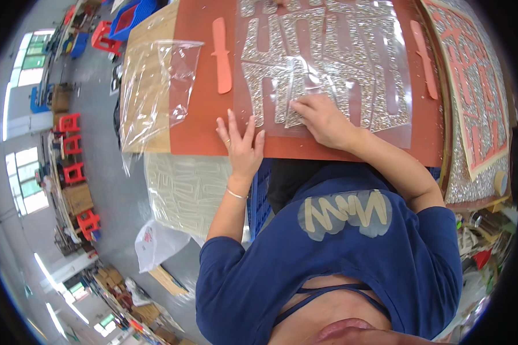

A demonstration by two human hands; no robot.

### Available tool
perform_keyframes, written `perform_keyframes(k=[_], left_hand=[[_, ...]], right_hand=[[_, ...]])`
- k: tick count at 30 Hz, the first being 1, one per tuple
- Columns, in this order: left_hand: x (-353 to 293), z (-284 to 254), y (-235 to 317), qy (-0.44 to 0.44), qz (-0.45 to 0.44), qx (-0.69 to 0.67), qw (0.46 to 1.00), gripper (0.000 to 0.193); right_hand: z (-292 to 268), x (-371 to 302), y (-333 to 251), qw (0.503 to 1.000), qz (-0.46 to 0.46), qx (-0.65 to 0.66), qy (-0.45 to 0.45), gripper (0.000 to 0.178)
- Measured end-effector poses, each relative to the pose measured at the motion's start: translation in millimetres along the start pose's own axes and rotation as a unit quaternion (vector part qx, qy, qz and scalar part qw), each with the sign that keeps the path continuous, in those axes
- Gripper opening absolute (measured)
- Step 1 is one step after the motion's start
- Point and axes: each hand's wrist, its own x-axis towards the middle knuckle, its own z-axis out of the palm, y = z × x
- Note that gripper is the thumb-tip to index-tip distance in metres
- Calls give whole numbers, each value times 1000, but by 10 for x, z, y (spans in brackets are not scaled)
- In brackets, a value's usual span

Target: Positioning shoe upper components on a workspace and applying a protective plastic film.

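Observation:
A clear film sheet carrying cut-out panels of silvery glitter material lies on a red-brown mat in front of me. The fingers of my right hand are bent and pinched together, their tips touching the near part of a glitter panel. What they hold, if anything, is too small to make out. My left hand rests open at the mat's near edge, fingers spread, left of the film. A coral plastic strip lies on the mat beyond it. A similar coral strip lies right of the film.
Crumpled clear plastic covers the wooden board at left. Below it is a pale sheet with cut outlines. At right, a framed glitter sheet stands near a tape roll. Red stools are farther left.

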Motion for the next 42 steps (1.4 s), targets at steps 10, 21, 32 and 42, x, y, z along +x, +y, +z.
perform_keyframes(k=[10, 21, 32, 42], left_hand=[[27, -104, 55, -67, 21, 99, 993, 29], [171, -50, 168, 62, -62, -26, 996, 22], [-164, -441, -1500, 145, -397, 210, 882, 103], [-354, -947, -2432, 187, -496, 36, 847, 79]], right_hand=[[-1723, -2102, 731, 841, 376, -288, 262, 14], [-1873, -2904, 992, 785, 544, -249, 160, 17], [-1802, -3362, 1476, 784, 492, -346, 154, 24], [-1455, -1861, 804, 898, 250, -219, 289, 21]])
